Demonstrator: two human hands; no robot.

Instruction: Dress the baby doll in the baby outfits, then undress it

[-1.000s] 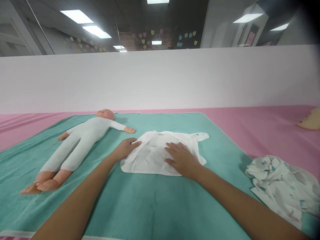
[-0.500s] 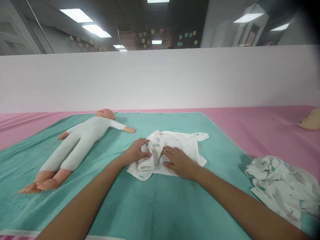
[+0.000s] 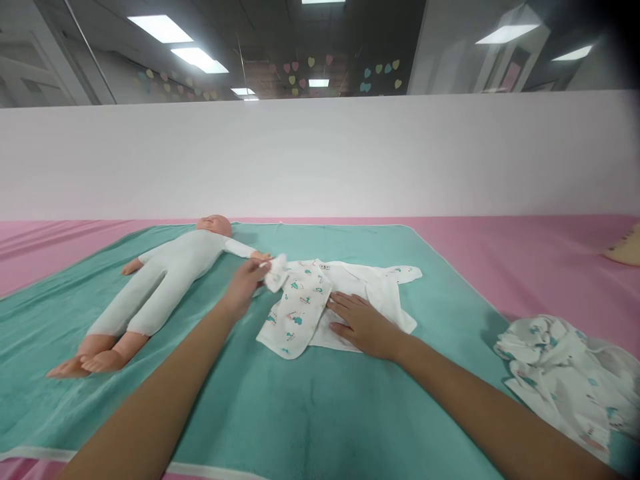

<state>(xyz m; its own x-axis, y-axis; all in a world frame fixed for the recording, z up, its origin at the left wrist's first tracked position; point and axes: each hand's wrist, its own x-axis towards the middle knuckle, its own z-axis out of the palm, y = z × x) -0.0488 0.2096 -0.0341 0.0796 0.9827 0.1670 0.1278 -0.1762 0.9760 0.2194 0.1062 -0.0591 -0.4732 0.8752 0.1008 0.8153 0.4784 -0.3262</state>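
Observation:
A white baby shirt (image 3: 300, 310) with small green prints lies spread on a teal blanket (image 3: 310, 413), its front panel folded out flat on the left. My left hand (image 3: 245, 283) pinches the left sleeve, which is bunched and slightly blurred at the fingertips. On the shirt's white middle my right hand (image 3: 363, 323) rests flat, palm down, with its fingers stretched out. A baby doll (image 3: 170, 273) in a white suit lies on its back to the left; one of its hands is right behind my left hand.
A crumpled printed white cloth (image 3: 565, 373) lies at the right edge of the blanket. Pink sheeting (image 3: 490, 260) shows around the blanket. Behind stands a white low wall (image 3: 320, 160) with a reflective pane above. A beige object (image 3: 625, 247) is partly visible far right.
My left hand has moved left and slightly away, drawing the sleeve outward from the shirt's left side. The bunched left panel now lies flatter. My right hand stays in place on the shirt.

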